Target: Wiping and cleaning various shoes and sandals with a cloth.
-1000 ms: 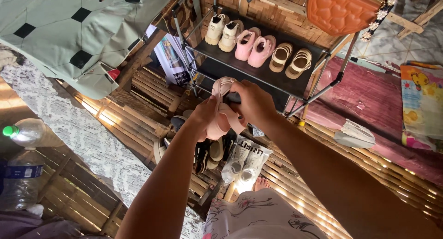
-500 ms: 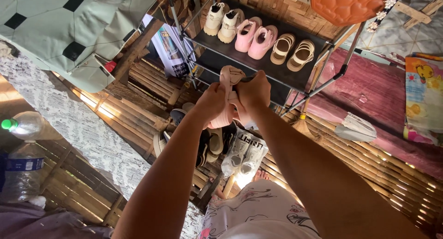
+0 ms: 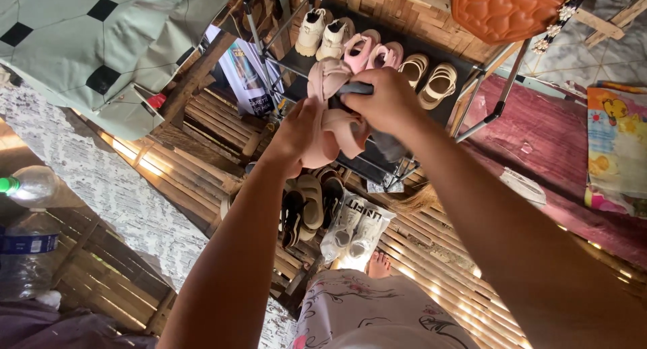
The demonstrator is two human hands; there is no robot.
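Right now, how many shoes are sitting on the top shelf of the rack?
6, in one row: two cream shoes at the left, two pink shoes in the middle, two tan sandals at the right. The hands may hide others.

Materials by the shoe rack
Matt pale-pink leather-look sandal (image 3: 335,113); slatted bamboo floor (image 3: 202,153); thin grey metal rack frame (image 3: 495,93); glossy orange quilted bag (image 3: 502,11).

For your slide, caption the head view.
Both hands hold pink sandals above a shoe rack.
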